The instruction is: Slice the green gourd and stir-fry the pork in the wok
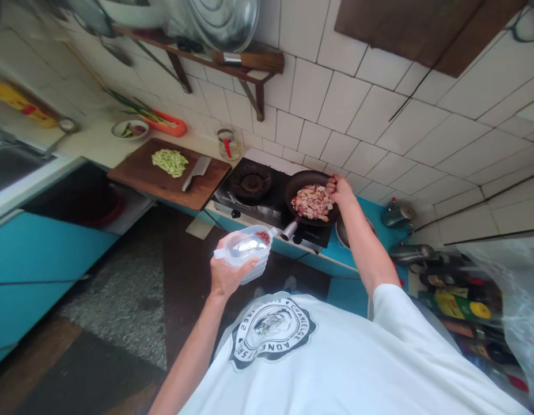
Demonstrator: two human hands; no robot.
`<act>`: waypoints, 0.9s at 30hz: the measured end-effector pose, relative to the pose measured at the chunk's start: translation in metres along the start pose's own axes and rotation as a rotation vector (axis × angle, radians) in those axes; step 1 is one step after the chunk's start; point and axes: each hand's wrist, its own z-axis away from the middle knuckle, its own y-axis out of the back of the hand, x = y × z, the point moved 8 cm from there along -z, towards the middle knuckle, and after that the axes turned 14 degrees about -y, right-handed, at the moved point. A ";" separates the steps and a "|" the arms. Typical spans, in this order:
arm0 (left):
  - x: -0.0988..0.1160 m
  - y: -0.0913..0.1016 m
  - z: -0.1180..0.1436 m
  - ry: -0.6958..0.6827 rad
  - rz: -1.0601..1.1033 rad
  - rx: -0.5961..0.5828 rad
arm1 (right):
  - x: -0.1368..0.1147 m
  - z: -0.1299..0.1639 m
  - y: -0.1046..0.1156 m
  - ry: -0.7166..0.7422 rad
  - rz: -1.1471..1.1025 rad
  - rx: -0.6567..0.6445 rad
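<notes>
In my left hand [227, 268] is a translucent plastic container [249, 248] with tabs at both ends and ridged sides, like a stack of several. Some dark red bits [262, 236] lie at its far end. My right hand [338, 189] is over the right side of a dark frying pan [305, 177], its fingers curled together; what they hold, if anything, is hidden. Chopped raw-looking meat [313, 202] fills the pan's middle. The pan sits on the right burner of a black gas stove [271, 210], its handle [289, 231] pointing toward me.
Left of the stove, a wooden cutting board [139, 173] bears sliced green vegetable [170, 162] and a cleaver [197, 172]. A glass jar [228, 145] stands behind. Kettles [398, 214] and bottles [461, 305] crowd the right. A shelf [197, 57] juts from the tiled wall.
</notes>
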 end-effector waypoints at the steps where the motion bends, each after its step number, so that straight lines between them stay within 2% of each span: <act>1: -0.001 -0.006 -0.001 -0.024 0.011 0.013 | 0.003 0.013 -0.011 -0.009 -0.079 -0.076; 4: -0.006 -0.029 -0.005 -0.089 0.022 0.034 | 0.017 0.066 -0.058 -0.009 -0.263 -0.292; 8: -0.014 -0.054 -0.009 -0.128 0.013 0.077 | 0.053 0.147 -0.125 -0.002 -0.298 -0.421; 11: -0.017 -0.064 -0.012 -0.116 -0.021 0.092 | 0.081 0.185 -0.158 0.055 -0.219 -0.456; 16: -0.020 -0.069 -0.013 -0.089 -0.051 0.103 | 0.104 0.204 -0.174 0.201 0.068 -0.478; 22: -0.029 -0.066 -0.008 -0.048 -0.056 0.118 | 0.108 0.219 -0.179 0.311 0.391 -0.533; 25: -0.027 -0.063 -0.008 -0.063 -0.061 0.132 | 0.102 0.235 -0.179 0.445 0.559 -0.540; 27: -0.024 -0.062 -0.010 -0.080 -0.050 0.132 | 0.099 0.250 -0.181 0.587 0.694 -0.557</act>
